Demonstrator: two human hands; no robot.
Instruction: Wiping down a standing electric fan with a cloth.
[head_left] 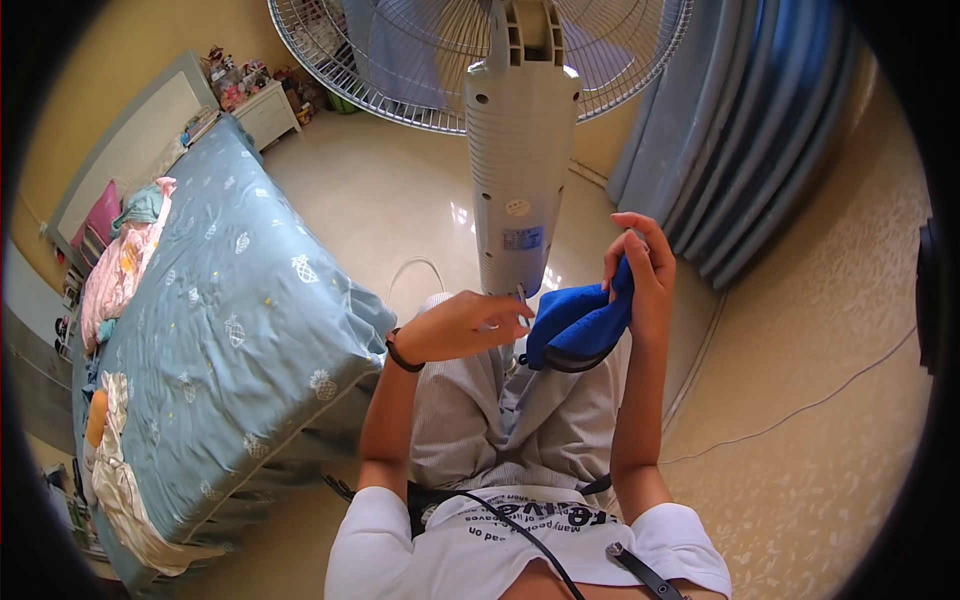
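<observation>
A blue zippered pouch point(582, 325) with dark trim hangs from my right hand point(648, 275), whose fingers are closed on its upper edge. To the left of the pouch is my left hand point(465, 325), with a dark band on its wrist. Its fingers are curled and pressed together at the tips. A thin pale piece point(522, 298) shows at those fingertips, too small to name. Just beyond both hands stands the back of a pedestal fan point(520, 170), its pale ribbed housing upright between my knees and its wire cage at the top.
A bed with a blue pineapple-print cover point(240, 320) fills the left side, with clothes heaped along its far edge. Blue-grey curtains point(740, 130) hang at the right. A thin cable point(800, 408) runs along the right side. A white cabinet point(265, 115) stands at the back left.
</observation>
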